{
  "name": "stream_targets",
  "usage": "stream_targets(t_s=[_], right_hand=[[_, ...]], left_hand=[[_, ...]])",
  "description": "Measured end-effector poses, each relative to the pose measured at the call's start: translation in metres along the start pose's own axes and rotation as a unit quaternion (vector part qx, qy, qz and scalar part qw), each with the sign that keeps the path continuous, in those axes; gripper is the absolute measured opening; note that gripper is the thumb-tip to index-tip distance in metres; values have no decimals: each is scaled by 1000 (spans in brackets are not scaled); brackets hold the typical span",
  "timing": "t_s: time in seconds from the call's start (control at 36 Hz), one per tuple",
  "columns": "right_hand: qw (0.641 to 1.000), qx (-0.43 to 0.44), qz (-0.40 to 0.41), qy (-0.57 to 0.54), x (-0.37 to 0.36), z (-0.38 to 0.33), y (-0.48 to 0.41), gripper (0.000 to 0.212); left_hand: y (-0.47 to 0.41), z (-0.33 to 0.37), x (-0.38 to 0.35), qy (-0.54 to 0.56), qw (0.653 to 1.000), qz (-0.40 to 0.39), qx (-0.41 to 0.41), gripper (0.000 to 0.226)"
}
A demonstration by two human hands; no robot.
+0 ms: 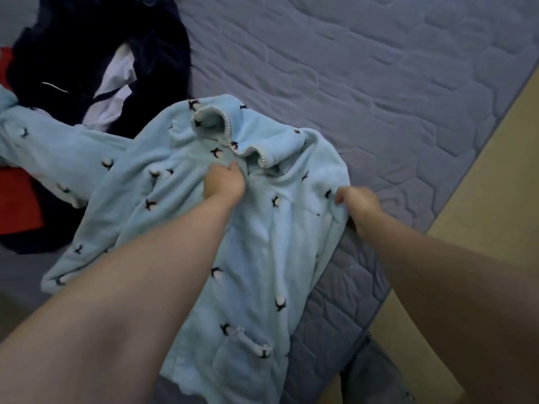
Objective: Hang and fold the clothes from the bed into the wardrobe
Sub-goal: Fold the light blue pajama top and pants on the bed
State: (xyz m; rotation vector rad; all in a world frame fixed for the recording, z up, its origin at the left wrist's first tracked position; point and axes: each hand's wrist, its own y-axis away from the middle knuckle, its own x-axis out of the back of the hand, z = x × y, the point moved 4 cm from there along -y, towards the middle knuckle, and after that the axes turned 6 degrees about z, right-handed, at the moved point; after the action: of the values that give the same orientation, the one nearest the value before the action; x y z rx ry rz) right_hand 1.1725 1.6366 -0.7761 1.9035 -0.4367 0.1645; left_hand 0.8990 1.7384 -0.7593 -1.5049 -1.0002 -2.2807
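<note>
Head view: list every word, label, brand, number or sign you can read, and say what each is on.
None can be read.
The light blue fleece pyjama top carries only small dark-and-white motifs, no lettering.
The navy garment shows a thin white stripe, no text.
The quilted mattress shows no label.

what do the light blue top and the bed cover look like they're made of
Light blue top: looks like plush fleece, matte and fuzzy, with thick rounded folds. Bed cover: probably quilted fabric, smooth matte, judging by stitched puffy cells.
</note>
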Motion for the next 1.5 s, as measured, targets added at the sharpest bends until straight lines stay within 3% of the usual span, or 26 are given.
stream_targets(t_s=[0.11,0.22,0.31,0.39,0.44,0.5,0.56,0.67,0.75,0.89,0.94,1.03,1.14,1.25,1.36,1.5], right_hand=[[998,-23,-47,16,-8,19,3,41],[996,-49,-75,-23,-11,30,0,25],[993,-57,-89,-44,-12,32,-3,20],[991,-59,-107,-59,-12,32,-4,22],[989,-58,-119,-68,-12,32,-6,27],[987,-56,-130,-77,-11,33,-7,34],[986,-51,-142,-71,-9,35,-8,42],[982,-33,-183,-14,-3,38,-14,51],[973,-20,-224,57,4,36,-13,41],[958,-11,-242,154,21,33,4,7],[953,3,-238,185,26,30,12,13],[963,-2,-229,142,30,25,23,17],[984,30,-148,98,40,14,31,19],[991,43,-100,80,45,7,36,25],[951,139,-85,261,44,-3,44,46],[914,124,-48,383,48,-12,47,56]], left_hand=[[3,9,-16,61,997,-35,19,62],[-7,51,-16,177,981,-72,30,63],[-15,95,-10,242,967,-74,22,55],[-13,134,-7,316,938,-133,-41,41],[-9,152,-8,276,943,-138,-127,29],[-5,159,-8,184,960,-73,-197,34],[2,157,-10,153,963,-16,-220,38],[13,136,-20,87,972,29,-218,19],[27,108,-33,64,982,-5,-178,15],[81,42,-48,61,990,-57,-110,8],[112,15,-47,65,992,-65,-85,14],[160,-17,-46,58,992,-91,-62,15],[212,-47,-44,64,991,-105,-58,14],[238,-53,-45,58,988,-118,-77,37],[238,-51,-51,48,984,-158,-62,47],[229,-56,-58,2,973,-224,-63,42]])
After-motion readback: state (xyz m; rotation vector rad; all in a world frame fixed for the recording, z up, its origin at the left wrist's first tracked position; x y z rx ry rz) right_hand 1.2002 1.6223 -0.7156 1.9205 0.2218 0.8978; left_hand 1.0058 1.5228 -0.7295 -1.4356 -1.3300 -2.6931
